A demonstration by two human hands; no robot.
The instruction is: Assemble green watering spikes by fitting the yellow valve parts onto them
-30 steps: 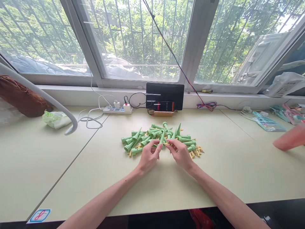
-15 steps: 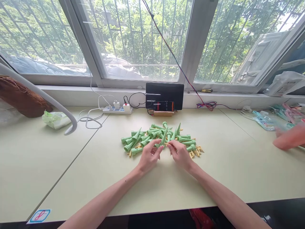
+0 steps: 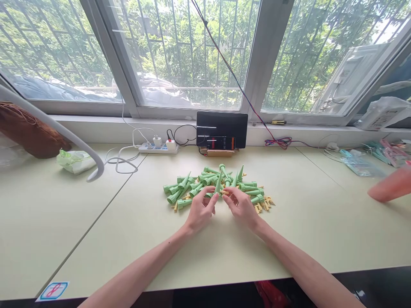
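Observation:
My left hand (image 3: 201,209) is closed round a green plastic spike (image 3: 218,184), whose pointed end aims up. Between the fingertips of my right hand (image 3: 242,207) is a small yellow peg (image 3: 224,192), held against the side of the spike; whether its tip sits inside a hole is too small to tell. Just beyond both hands lies a heap of green spikes (image 3: 183,183) with ribbed caps, some lying flat and some pointing up. Loose yellow pegs (image 3: 266,205) lie at the heap's right edge, beside my right hand.
Behind the heap, a phone (image 3: 221,143) leans on a black tablet (image 3: 221,119). A white power strip (image 3: 159,147) with cables stands to the left, near a curved white lamp arm (image 3: 96,171). At right are a blurred red object (image 3: 390,184) and plastic packets (image 3: 359,164).
The spike tilted slightly right, then came back more upright. The yellow peg shifted a little with my right fingers. At the far right, the red object and packets blurred and shifted.

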